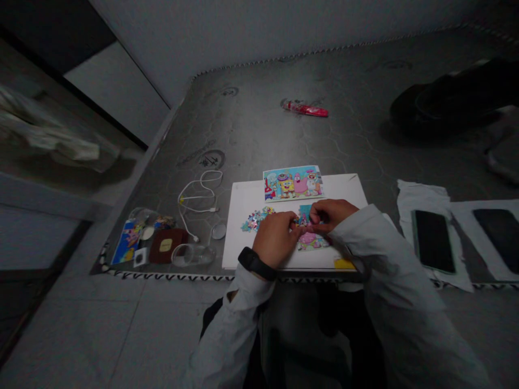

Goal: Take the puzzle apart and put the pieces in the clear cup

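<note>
A partly joined jigsaw puzzle (308, 241) with pink and blue cartoon figures lies on a white board (237, 254). Over its left edge is my left hand (277, 237), wearing a black wristband, its fingertips drawn together. My right hand (330, 214) reaches in from the other side with fingers curled and pinched. The fingertips of both hands nearly meet above the puzzle; anything between them is too small to make out. Left of my left hand sits a pile of loose puzzle pieces (252, 220). A cartoon picture card (292, 185) rests at the board's far edge.
To the left are a white cable (197, 195), a clear plastic cup (194, 255), a round lid (219, 232), a brown box (167, 246) and a blue packet (127, 243). Two phones, one greenish-edged (433, 241) and one dark (500, 232), lie right. A red wrapper (306, 109) lies farther back.
</note>
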`<state>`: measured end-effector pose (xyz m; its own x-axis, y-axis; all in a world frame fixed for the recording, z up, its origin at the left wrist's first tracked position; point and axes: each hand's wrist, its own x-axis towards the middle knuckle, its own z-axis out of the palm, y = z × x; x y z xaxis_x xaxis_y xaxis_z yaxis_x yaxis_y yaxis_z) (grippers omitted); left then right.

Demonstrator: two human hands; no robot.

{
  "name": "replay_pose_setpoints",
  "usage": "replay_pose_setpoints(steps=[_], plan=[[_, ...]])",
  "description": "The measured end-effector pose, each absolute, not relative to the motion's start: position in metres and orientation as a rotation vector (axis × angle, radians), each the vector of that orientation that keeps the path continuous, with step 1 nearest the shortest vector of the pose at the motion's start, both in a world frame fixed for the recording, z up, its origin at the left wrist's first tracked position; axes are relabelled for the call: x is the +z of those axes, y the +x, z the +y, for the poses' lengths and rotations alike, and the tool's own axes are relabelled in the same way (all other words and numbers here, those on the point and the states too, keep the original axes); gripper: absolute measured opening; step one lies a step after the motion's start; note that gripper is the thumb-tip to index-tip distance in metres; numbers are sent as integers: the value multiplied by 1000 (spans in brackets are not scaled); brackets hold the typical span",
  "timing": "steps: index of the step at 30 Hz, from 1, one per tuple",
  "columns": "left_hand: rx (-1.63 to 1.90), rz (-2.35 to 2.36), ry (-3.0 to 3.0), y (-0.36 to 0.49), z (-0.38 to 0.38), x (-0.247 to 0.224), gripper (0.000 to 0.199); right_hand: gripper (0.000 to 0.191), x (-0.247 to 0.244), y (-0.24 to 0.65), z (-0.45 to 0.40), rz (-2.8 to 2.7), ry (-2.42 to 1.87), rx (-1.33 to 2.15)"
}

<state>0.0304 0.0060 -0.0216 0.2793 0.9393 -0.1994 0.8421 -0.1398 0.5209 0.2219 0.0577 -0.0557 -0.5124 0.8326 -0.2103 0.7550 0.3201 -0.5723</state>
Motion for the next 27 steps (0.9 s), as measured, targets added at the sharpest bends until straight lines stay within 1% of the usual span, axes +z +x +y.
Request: replay_pose_setpoints(steps=[6, 15, 17, 23, 27], plan=[[268, 1609, 2018, 27, 6, -20, 15, 24, -49, 224, 54, -2392, -1417, 1007], [449, 1657, 1920, 14, 9, -16, 18, 17, -56, 222, 58, -2433, -1532, 985], [501, 1652, 1896, 13, 10, -15, 17, 19, -55, 222, 56, -2427, -1503, 977], [746, 1646, 1754, 15, 11, -16, 16, 35, -47, 216, 49, -2309, -1425, 980], [825, 1509, 1571, 15, 11, -14, 22, 34, -39, 210, 46, -2309, -1331, 970]])
